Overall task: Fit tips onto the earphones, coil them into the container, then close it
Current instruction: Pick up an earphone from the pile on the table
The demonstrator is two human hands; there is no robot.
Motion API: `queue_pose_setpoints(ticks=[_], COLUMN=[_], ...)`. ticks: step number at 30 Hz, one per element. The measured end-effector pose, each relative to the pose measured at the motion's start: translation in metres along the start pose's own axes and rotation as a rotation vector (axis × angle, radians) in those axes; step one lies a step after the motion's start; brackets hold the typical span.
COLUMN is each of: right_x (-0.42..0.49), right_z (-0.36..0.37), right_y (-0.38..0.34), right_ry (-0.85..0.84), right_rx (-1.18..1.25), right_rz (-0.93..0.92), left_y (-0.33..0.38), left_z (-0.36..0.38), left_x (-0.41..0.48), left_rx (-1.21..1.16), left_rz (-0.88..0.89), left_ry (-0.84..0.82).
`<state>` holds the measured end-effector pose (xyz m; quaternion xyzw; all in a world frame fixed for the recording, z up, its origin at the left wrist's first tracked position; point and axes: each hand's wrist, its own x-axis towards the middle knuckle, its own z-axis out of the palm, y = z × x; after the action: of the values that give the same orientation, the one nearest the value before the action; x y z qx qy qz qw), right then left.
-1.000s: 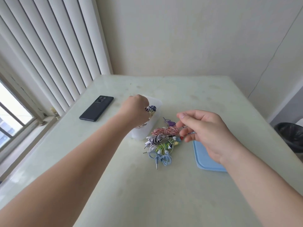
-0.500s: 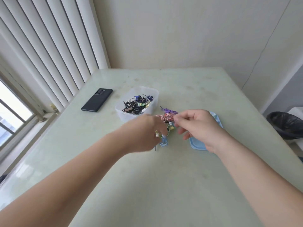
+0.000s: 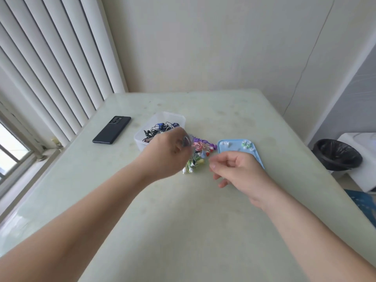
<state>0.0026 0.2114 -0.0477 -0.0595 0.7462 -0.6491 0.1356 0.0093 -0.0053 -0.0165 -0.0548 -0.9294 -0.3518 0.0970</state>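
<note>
Starting at the window side, noted a dark phone (image 3: pixel 111 130) lying flat on the pale green counter (image 3: pixel 183 231), near the blinds (image 3: pixel 50 68). Just right of it, logged the clear container (image 3: pixel 179 119), lid off, holding a tangle of dark earphones (image 3: pixel 160 128). Found the left grip (image 3: pixel 166 154) just in front of the container's near right corner, reaching over the loose pile, smeared by motion; fingers curled, with a grey-purple blur at the fingertips (image 3: pixel 186 141). Cannot tell how far closed, nor whether holding anything. Beneath and right of that grip, recorded the coloured earphones (image 3: pixel 198 154) heaped on the counter between container and lid: pink-striped, purple, green-and-white bundles. Further right, marked the blue lid (image 3: pixel 234 150) lying flat, carrying white tips (image 3: pixel 225 143) and green tips (image 3: pixel 246 146) along its far side. Found the right grip (image 3: pixel 240 173) hovering over the lid's near edge, fingers loosely curled, thumb pointing toward the pile; cannot tell whether pinching anything, too small to make out. At far right, off the counter, noted a black-lined bin (image 3: pixel 337 157).
</note>
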Motion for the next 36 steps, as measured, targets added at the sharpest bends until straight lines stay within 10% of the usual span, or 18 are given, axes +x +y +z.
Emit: queue_pose_setpoints(ticks=[14,36], right_x=[0.000,0.023], right_z=[-0.014,-0.036], right_y=[-0.005,0.022], right_ry=[-0.298,-0.043], right_rx=[0.375,0.427], right_rz=[-0.124,-0.051], left_y=[0.050,0.010], left_z=[-0.003,0.082], left_x=[0.000,0.001], left_rx=[-1.100,-0.985], left_rz=[-0.291,-0.279], left_ry=[-0.316,0.017])
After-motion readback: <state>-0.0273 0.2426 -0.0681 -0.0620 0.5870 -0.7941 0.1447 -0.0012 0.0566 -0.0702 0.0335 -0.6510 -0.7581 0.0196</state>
